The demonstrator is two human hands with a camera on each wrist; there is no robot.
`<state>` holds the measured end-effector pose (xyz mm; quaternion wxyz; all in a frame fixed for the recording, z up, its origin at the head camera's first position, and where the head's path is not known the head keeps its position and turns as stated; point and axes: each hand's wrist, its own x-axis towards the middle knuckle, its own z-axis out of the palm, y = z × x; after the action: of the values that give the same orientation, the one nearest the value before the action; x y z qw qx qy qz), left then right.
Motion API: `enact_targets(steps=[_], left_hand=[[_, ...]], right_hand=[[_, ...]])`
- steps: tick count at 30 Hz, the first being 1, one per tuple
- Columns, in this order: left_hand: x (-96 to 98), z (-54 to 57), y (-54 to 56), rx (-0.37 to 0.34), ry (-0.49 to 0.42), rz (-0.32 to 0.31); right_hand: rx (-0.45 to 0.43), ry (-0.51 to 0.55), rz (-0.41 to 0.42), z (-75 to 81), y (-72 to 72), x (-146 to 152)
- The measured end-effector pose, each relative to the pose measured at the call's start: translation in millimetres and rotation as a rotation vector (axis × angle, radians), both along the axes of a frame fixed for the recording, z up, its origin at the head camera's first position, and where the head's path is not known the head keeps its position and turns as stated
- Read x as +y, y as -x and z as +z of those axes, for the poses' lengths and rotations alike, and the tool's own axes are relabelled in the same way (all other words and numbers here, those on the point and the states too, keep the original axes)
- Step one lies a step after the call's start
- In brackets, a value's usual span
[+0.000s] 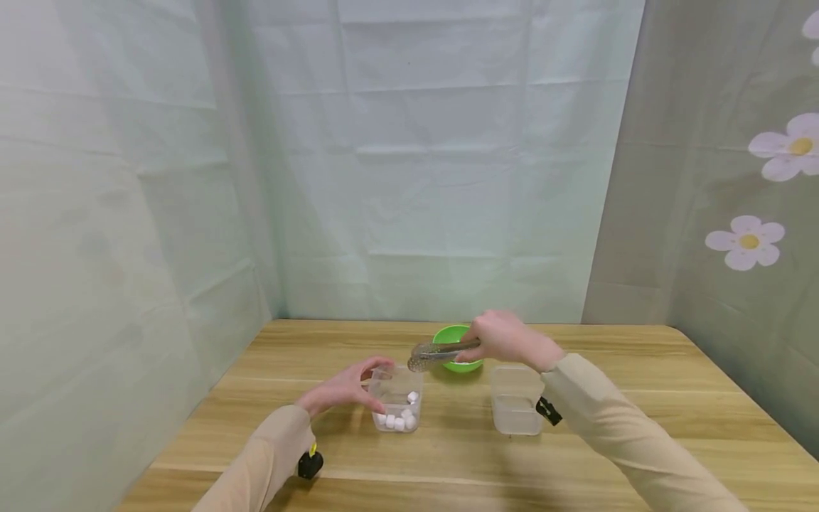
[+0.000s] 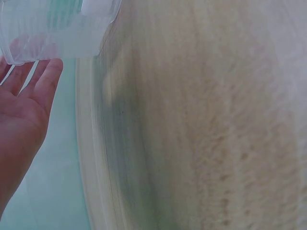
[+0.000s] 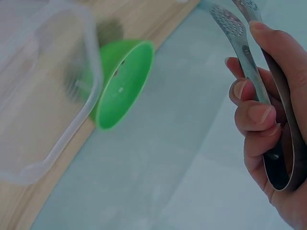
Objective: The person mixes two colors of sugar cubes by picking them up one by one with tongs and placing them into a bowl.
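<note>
Perforated metal tongs [image 1: 443, 349] held beside a clear plastic tub [image 1: 392, 387] of white cubes [image 1: 399, 424]

In the head view I see the left hand [image 1: 345, 387], its fingers gripping the tub's sides; an uneven squeeze could tip it. The right hand [image 1: 508, 338] has its fingers round the tongs; a low swing could knock the green bowl [image 1: 451, 333] or second tub [image 1: 517, 425]. Wood-grain bench [image 1: 448, 462], pale cloth [image 1: 448, 178] behind, flower-printed cloth [image 1: 746, 243] at right. My left wrist view shows fingers against the tub's wall; my right, tong tips apart, so a loose pinch could drop a cube.
</note>
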<state>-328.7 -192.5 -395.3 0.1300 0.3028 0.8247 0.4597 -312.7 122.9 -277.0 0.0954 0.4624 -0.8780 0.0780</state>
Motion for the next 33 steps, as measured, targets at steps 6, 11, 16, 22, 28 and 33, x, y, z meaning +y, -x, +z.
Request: enact_targets(steps=[6, 11, 16, 22, 28, 33], left_hand=[[-0.4, -0.2, -0.3, -0.004, 0.0, 0.009], [-2.1, -2.4, 1.2, -0.019, -0.007, 0.031], [-1.4, -2.9, 2.4, -0.012, -0.028, 0.005], [-0.2, -1.9, 1.8, -0.008, -0.035, -0.021], [0.5, -2.3, 1.1, -0.023, -0.029, -0.016], [0.5, -2.4, 0.3, -0.025, -0.035, -0.02]], right_hand=[[0.015, -0.052, 0.053, 2.2, -5.7, -21.2], [0.018, -0.102, 0.048, 0.7, -5.2, -36.6], [-0.033, -0.147, 0.011, -4.4, -4.7, -47.1], [-0.085, -0.217, -0.062, -11.2, -3.4, -59.3], [-0.177, -0.255, -0.106, -15.7, -2.5, -67.9], [-0.232, -0.277, -0.124, -14.1, -1.2, -76.3]])
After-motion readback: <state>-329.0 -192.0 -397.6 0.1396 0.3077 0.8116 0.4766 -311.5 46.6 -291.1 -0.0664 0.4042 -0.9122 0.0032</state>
